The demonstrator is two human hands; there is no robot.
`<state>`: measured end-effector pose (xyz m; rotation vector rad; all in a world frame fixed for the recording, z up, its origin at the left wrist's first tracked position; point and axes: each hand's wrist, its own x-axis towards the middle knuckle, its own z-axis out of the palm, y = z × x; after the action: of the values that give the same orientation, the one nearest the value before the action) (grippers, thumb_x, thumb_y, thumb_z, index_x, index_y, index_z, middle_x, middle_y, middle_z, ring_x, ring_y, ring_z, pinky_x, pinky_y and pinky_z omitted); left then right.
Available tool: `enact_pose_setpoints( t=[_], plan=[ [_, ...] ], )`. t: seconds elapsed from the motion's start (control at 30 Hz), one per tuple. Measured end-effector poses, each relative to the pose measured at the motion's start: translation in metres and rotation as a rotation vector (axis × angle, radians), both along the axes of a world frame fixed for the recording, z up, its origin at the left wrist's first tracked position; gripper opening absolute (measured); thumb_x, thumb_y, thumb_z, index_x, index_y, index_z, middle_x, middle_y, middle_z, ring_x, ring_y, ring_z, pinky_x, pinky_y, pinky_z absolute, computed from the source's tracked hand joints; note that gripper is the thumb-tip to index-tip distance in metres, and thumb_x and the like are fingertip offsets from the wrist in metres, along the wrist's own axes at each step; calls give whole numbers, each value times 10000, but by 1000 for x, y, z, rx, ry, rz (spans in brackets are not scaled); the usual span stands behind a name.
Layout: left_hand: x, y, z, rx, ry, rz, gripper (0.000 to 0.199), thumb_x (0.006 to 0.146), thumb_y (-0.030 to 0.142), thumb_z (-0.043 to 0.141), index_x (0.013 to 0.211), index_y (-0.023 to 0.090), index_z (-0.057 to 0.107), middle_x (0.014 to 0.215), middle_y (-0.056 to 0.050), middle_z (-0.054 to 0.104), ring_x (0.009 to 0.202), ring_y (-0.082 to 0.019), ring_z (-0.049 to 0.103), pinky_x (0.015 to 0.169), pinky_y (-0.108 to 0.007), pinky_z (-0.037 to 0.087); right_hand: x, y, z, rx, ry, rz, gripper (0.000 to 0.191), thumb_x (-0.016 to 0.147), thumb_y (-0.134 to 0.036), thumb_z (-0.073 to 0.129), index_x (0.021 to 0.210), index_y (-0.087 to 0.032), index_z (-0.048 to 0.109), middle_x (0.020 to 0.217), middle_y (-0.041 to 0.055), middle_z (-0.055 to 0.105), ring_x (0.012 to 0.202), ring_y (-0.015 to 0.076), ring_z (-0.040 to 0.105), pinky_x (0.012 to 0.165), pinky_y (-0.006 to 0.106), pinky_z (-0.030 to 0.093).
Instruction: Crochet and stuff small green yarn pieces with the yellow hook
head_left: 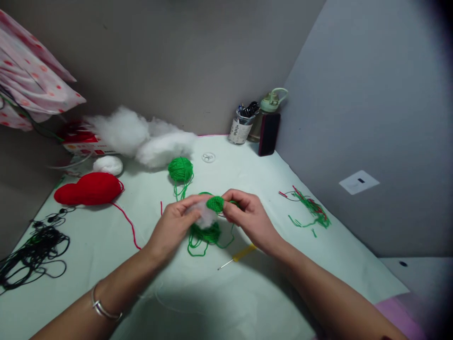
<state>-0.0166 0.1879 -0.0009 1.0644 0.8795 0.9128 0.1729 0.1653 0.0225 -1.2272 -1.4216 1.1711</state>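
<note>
My left hand (179, 217) pinches a tuft of white stuffing (205, 215) over the middle of the table. Just to its right, my right hand (244, 210) grips a small green crocheted piece (215, 204) between thumb and fingers. The stuffing and the crocheted piece are side by side; whether any fibre is inside it I cannot tell. Beneath both hands lies a loose tangle of green yarn (207, 234). A crochet hook with a yellow handle (244, 253) rests on the table below my right hand.
A green yarn ball (180, 169) and a heap of white stuffing (123, 130) lie behind. Red yarn (95, 189) and black cord (35, 250) are at left. Yarn scraps (314, 210) lie right. A pen jar (240, 127), bottle (271, 101) and phone (269, 134) stand at the back.
</note>
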Motion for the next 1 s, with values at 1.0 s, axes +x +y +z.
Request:
enact_pose_setpoints(
  t=[1.0],
  plan=[
    [10, -12, 2, -48, -5, 115, 254, 698, 200, 817, 920, 187, 694, 878, 17, 693, 735, -111, 605, 664, -220, 467, -4, -12, -28, 654, -829, -83, 307, 984, -122, 410, 881, -212, 685, 720, 40, 659, 622, 148, 565, 587, 271, 399]
  ],
)
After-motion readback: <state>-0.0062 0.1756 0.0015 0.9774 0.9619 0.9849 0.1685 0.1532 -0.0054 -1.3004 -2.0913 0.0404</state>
